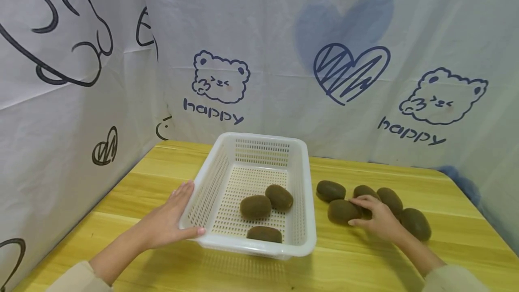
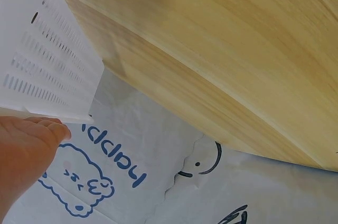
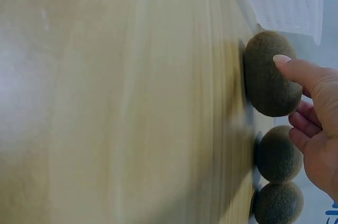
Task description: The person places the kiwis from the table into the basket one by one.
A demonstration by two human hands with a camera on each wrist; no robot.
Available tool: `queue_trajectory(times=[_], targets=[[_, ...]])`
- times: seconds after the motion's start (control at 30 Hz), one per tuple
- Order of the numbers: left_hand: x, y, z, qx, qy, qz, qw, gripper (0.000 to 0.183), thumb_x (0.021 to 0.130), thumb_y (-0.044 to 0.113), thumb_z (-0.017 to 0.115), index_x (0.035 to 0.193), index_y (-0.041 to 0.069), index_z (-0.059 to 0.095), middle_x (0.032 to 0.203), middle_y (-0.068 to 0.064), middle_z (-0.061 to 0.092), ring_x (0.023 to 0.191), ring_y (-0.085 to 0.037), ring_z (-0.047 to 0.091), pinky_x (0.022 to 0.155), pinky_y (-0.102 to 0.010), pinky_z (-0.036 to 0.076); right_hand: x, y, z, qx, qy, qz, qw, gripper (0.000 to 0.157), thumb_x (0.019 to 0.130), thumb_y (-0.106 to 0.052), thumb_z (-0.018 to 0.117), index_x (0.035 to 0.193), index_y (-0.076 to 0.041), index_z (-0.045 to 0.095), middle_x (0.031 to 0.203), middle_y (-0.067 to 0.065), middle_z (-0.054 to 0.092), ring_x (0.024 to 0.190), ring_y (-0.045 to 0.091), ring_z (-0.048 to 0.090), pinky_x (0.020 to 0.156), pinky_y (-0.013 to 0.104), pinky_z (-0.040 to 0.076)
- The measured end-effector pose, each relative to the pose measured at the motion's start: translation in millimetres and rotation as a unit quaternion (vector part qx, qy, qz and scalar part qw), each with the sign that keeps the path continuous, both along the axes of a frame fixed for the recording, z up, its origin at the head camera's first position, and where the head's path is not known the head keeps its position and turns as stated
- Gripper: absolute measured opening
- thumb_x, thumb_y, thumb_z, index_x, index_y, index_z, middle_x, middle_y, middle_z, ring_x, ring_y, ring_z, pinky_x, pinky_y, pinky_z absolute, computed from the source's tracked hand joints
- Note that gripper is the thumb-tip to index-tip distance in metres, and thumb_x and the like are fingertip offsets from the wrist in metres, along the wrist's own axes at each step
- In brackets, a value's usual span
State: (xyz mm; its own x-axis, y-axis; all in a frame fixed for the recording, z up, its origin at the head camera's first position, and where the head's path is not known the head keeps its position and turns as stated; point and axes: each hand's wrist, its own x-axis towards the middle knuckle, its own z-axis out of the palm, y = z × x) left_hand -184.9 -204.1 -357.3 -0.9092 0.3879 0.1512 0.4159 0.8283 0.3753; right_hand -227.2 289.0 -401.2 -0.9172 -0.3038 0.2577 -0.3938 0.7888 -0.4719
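Note:
A white plastic basket with slotted walls stands on the table. Inside lie 3 brown kiwis, one being a kiwi near the middle. My left hand rests on the basket's near left corner, fingers along the left rim and thumb on the front rim. Right of the basket, my right hand pinches a kiwi by one end, thumb on its near side. Around that hand are several more kiwis, including a kiwi close to the basket and a kiwi beside the wrist.
The yellow wood-grain table carries everything. A white cloth printed with bears and hearts hangs behind the table's far edge, and another stretch runs along the left side.

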Motion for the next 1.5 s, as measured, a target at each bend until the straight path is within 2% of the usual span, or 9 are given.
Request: queue_trajectory(times=[0.17,0.37,0.5,0.63,0.83,1.17,1.33,1.5], targets=[[0.1,0,-0.2,0.001,-0.003,0.0,1.0,0.105,0.077,0.058,0.062,0.145,-0.007,0.015,0.153,-0.023,0.014,0.141,-0.042,0.014,0.113,-0.055,0.02,1.7,-4,-4.0,-0.009,-0.002,0.011,1.0,0.062,0.072,-0.021,0.078,0.123,0.006,0.056,0.118,0.025,0.055,0.109,0.047,0.052,0.088,0.057,0.047],[0.0,0,-0.9,-0.002,-0.003,0.002,1.0,0.105,0.077,0.058,0.062,0.145,-0.007,0.015,0.153,-0.023,0.014,0.141,-0.042,0.015,0.113,-0.055,0.021,2.5,-7,-6.3,-0.064,-0.056,0.014,0.996,0.061,0.077,-0.021,0.074,0.127,0.006,0.051,0.127,0.029,0.051,0.114,0.046,0.051,0.091,0.047,0.049],[0.0,-1,-1.0,-0.001,-0.004,0.002,1.0,0.105,0.077,0.058,0.062,0.145,-0.006,0.015,0.153,-0.023,0.014,0.141,-0.042,0.014,0.113,-0.055,0.02,3.0,-8,-7.0,-0.078,-0.073,0.007,0.994,0.061,0.079,-0.022,0.072,0.129,0.004,0.05,0.129,0.031,0.05,0.116,0.047,0.049,0.091,0.05,0.049],[0.0,-1,-0.8,0.002,-0.004,0.0,1.0,0.105,0.077,0.058,0.062,0.146,-0.006,0.015,0.154,-0.023,0.014,0.141,-0.041,0.014,0.113,-0.056,0.02,3.0,-9,-8.8,-0.077,-0.073,-0.001,0.994,0.06,0.079,-0.021,0.072,0.13,0.003,0.05,0.129,0.031,0.05,0.113,0.045,0.052,0.086,0.048,0.052],[0.3,-1,-0.3,0.002,-0.003,0.0,1.0,0.105,0.077,0.058,0.062,0.146,-0.006,0.015,0.153,-0.023,0.014,0.141,-0.041,0.014,0.113,-0.055,0.02,2.0,-10,-9.2,-0.088,-0.079,-0.014,0.993,0.058,0.079,-0.021,0.072,0.128,0.003,0.052,0.128,0.029,0.052,0.106,0.038,0.058,0.079,0.036,0.055],[0.1,-1,0.1,0.004,-0.002,0.0,1.0,0.105,0.077,0.058,0.061,0.146,-0.005,0.015,0.153,-0.022,0.014,0.141,-0.042,0.015,0.112,-0.057,0.023,2.1,-14,-5.0,-0.099,-0.105,-0.032,0.989,0.055,0.078,-0.024,0.073,0.124,0.0,0.056,0.12,0.022,0.059,0.095,0.024,0.061,0.069,0.022,0.052],[0.2,-1,0.2,0.004,-0.002,0.001,1.0,0.104,0.077,0.058,0.062,0.146,-0.005,0.015,0.153,-0.022,0.014,0.14,-0.042,0.015,0.111,-0.057,0.023,3.0,-17,-2.0,-0.107,-0.106,-0.039,0.988,0.053,0.079,-0.025,0.073,0.123,-0.001,0.057,0.117,0.019,0.061,0.091,0.018,0.059,0.067,0.021,0.05],[-0.4,-1,-0.6,0.005,-0.003,0.0,1.0,0.105,0.077,0.058,0.062,0.146,-0.005,0.015,0.154,-0.022,0.014,0.141,-0.041,0.014,0.112,-0.056,0.021,3.6,-19,2.8,-0.105,-0.09,-0.047,0.989,0.052,0.079,-0.025,0.073,0.123,-0.001,0.057,0.113,0.017,0.062,0.09,0.016,0.058,0.067,0.022,0.05]])
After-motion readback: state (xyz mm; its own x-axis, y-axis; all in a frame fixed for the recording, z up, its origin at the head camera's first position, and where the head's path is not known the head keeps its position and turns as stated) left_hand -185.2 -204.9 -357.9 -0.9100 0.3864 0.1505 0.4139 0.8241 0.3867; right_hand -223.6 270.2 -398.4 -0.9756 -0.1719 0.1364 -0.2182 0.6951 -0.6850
